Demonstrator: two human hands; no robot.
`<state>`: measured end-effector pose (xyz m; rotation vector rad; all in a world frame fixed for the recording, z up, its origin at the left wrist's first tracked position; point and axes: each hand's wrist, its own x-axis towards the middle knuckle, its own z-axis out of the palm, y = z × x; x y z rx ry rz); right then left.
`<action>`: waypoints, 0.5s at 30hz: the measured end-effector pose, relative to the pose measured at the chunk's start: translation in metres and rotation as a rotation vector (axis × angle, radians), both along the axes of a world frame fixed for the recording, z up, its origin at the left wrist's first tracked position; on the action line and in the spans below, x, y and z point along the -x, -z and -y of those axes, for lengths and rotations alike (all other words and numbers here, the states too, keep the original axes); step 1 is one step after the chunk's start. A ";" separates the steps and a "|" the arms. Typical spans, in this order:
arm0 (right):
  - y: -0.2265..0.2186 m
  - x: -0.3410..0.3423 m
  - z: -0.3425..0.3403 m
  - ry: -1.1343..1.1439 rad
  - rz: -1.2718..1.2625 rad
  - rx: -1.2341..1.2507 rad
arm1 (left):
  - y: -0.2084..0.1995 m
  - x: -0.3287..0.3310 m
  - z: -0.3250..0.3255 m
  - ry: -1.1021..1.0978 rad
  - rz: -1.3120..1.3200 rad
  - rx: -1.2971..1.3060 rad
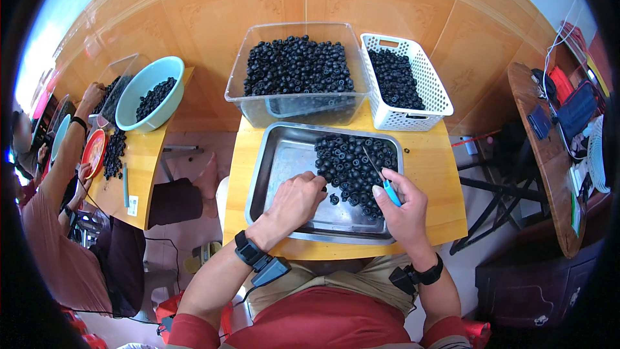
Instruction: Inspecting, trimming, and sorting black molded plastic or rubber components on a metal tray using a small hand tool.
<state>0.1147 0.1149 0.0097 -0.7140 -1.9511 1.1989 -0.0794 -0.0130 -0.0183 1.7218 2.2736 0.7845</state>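
Note:
A shallow metal tray point(274, 148) lies before me on the yellow table, with a pile of small black round pieces point(349, 161) on its right side. Several of these pieces show a ring-shaped opening. My left hand point(298, 199) is over the middle of the tray, fingers curled and pinched at the pile's left edge; a dark piece shows at the fingertips, partly hidden. At the pile's right edge, my right hand point(405, 207) grips a thin pointed tool point(391, 192) by its light-blue handle. Its slim metal tip reaches up and left over the pieces.
Behind the tray stand a clear plastic bin point(297, 106) and a white perforated basket point(429, 90), both holding black pieces. To the left, another person works at a table with a pale-blue basin point(152, 119) and a red bowl point(95, 148). A cluttered brown table point(542, 155) stands at right.

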 end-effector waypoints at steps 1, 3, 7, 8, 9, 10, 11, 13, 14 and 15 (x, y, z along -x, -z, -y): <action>0.001 -0.002 0.001 -0.008 0.008 0.030 | -0.001 0.000 0.002 0.009 0.024 -0.016; 0.000 -0.005 0.004 -0.011 0.026 0.030 | -0.011 -0.003 0.007 0.006 0.224 -0.053; 0.005 -0.006 0.013 -0.053 0.014 0.080 | -0.006 -0.006 0.015 0.000 1.078 -0.192; 0.006 -0.005 0.016 -0.076 0.011 0.089 | -0.006 -0.007 0.017 0.025 1.209 -0.280; 0.007 -0.004 0.018 -0.075 0.010 0.087 | -0.009 -0.010 0.019 0.027 1.208 -0.280; 0.008 -0.004 0.020 -0.093 0.016 0.076 | -0.013 -0.013 0.020 -0.016 1.408 -0.315; 0.009 -0.003 0.021 -0.110 0.023 0.064 | -0.015 -0.016 0.021 -0.061 1.609 -0.349; 0.005 -0.001 0.024 -0.136 0.047 0.078 | -0.014 -0.018 0.025 -0.050 1.672 -0.380; 0.004 0.000 0.026 -0.153 0.048 0.092 | -0.015 -0.019 0.027 -0.058 1.741 -0.397; 0.003 0.000 0.027 -0.169 0.050 0.105 | -0.015 -0.021 0.028 -0.063 1.811 -0.415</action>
